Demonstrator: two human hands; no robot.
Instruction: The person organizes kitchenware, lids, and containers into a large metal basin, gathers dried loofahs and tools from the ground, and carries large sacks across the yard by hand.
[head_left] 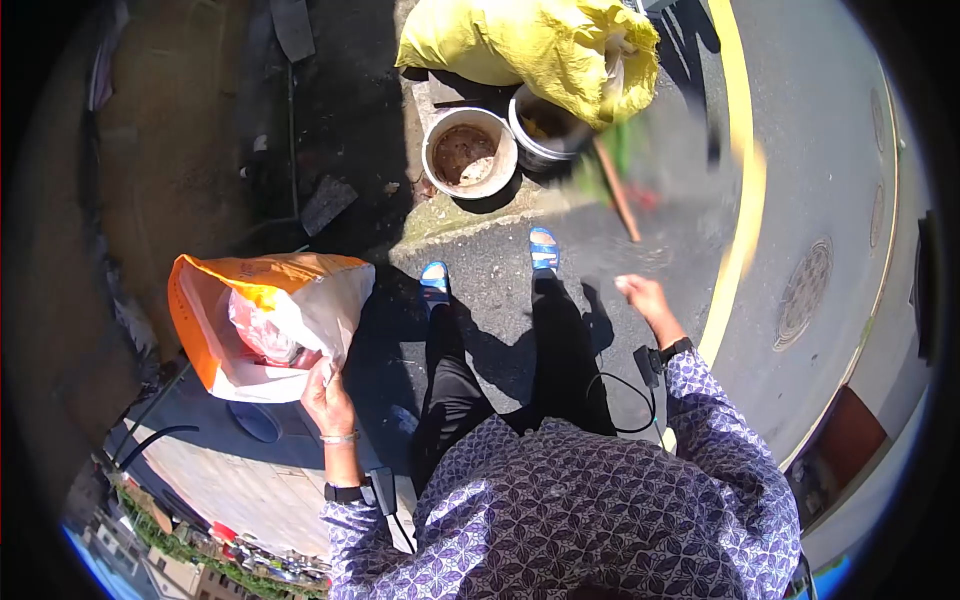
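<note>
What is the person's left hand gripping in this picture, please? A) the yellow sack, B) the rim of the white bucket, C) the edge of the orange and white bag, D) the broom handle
C: the left hand pinches the open edge of the orange and white bag, away from the white bucket and the yellow sack.

Two buckets (468,152), one yellow sack (530,45), one orange bag (265,320), one broom (625,195).

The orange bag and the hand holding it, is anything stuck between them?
No. The left hand grips the edge of the orange bag directly, with nothing visible between them. The right hand is apart from the bag, by a blurred broom handle; the person's legs stand between it and the bag.
</note>
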